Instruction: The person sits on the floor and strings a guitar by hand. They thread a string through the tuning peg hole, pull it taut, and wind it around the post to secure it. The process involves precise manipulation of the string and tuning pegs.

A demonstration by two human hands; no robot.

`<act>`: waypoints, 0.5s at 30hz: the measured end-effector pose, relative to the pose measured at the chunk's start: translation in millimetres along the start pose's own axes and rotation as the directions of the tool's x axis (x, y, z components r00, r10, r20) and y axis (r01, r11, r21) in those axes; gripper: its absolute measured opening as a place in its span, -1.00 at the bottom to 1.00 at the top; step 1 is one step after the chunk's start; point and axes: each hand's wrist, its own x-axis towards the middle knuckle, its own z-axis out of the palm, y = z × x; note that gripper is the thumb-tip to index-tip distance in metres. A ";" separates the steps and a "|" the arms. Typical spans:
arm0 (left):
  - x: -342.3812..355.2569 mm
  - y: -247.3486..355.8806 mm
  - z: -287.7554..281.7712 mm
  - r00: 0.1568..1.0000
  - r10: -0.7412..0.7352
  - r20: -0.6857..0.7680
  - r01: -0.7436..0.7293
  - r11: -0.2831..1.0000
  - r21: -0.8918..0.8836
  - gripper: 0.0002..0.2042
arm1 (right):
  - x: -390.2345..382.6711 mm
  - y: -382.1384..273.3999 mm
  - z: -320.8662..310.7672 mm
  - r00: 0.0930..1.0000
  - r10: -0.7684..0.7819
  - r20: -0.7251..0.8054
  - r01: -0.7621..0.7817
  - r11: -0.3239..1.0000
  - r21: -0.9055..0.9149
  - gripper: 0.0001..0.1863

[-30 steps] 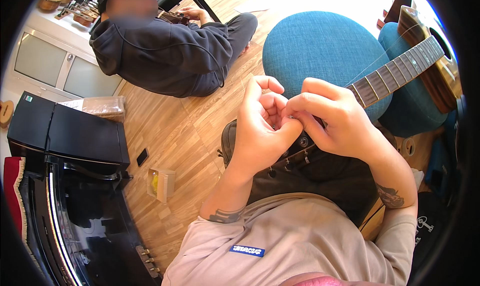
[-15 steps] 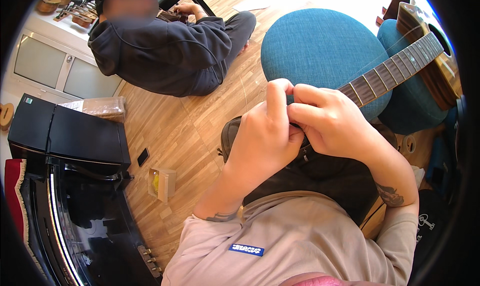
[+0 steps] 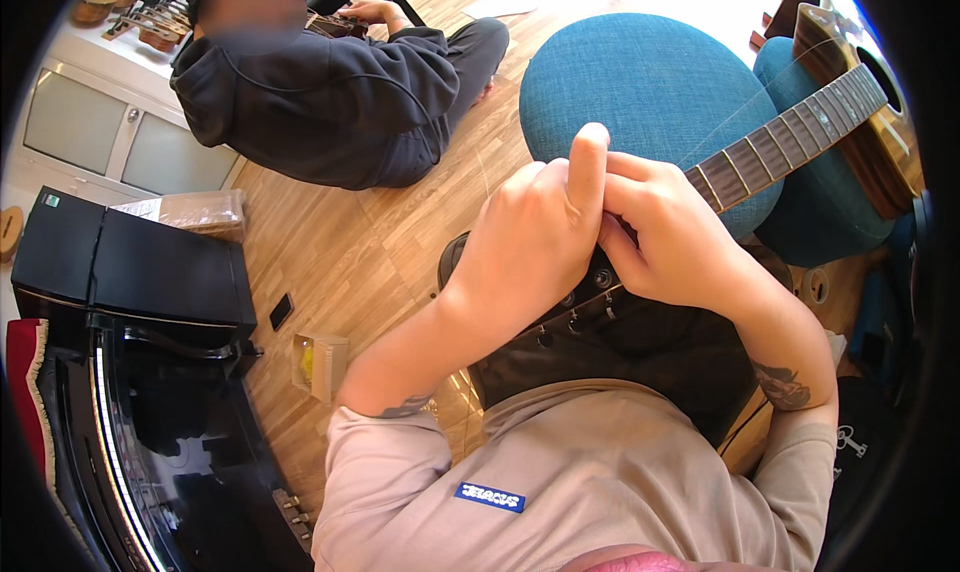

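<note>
Above a guitar headstock with tuners [image 3: 590, 294], my left hand [image 3: 530, 237] has its index finger raised and bent at the tip, other fingers curled. My right hand [image 3: 670, 232] is pressed beside it, fingers curled; whatever they pinch is hidden. The fretted neck [image 3: 760, 152] runs up rightward over a round blue stool [image 3: 620, 72]. A thin loose string [image 3: 739, 112] crosses above it. Beneath my hands is a dark padded bag [image 3: 650, 357].
A person in a dark hoodie [image 3: 310, 107] sits on the wooden floor [image 3: 370, 252], holding an instrument. A black piano [image 3: 170, 442] stands left, near a phone [image 3: 282, 312] and cardboard box [image 3: 330, 367]. A second blue stool [image 3: 820, 222] supports a guitar body [image 3: 890, 172].
My left hand has turned so its back faces up, and its index finger has risen. My left forearm has shifted left; my right hand stays close against it.
</note>
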 end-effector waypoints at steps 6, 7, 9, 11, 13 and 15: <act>18.3 -6.3 -12.7 0.988 0.076 0.133 -0.087 0.993 0.079 -0.51 | 5.2 -3.6 -6.0 0.995 0.100 -0.022 -0.100 0.994 0.033 -0.89; 17.6 -8.2 -10.9 0.989 0.094 0.115 -0.106 0.989 0.103 -0.51 | 6.2 -5.5 -7.5 0.994 0.108 -0.014 -0.107 0.994 0.028 -0.90; 15.7 -11.2 -3.6 0.988 0.132 0.078 -0.143 0.979 0.148 -0.50 | 7.5 -7.7 -9.1 0.992 0.122 -0.005 -0.122 0.992 0.031 -0.91; 14.1 -12.3 -1.4 0.986 0.162 0.045 -0.167 0.972 0.166 -0.50 | 8.0 -8.3 -8.9 0.991 0.136 -0.004 -0.136 0.989 0.050 -0.91; 13.6 -12.5 0.5 0.985 0.174 0.018 -0.174 0.968 0.181 -0.50 | 8.3 -7.4 -7.5 0.992 0.128 -0.019 -0.126 0.991 0.052 -0.92; 11.6 -10.9 1.7 0.987 0.163 -0.003 -0.159 0.968 0.192 -0.50 | 8.6 -7.1 -6.8 0.991 0.131 -0.016 -0.130 0.990 0.047 -0.92</act>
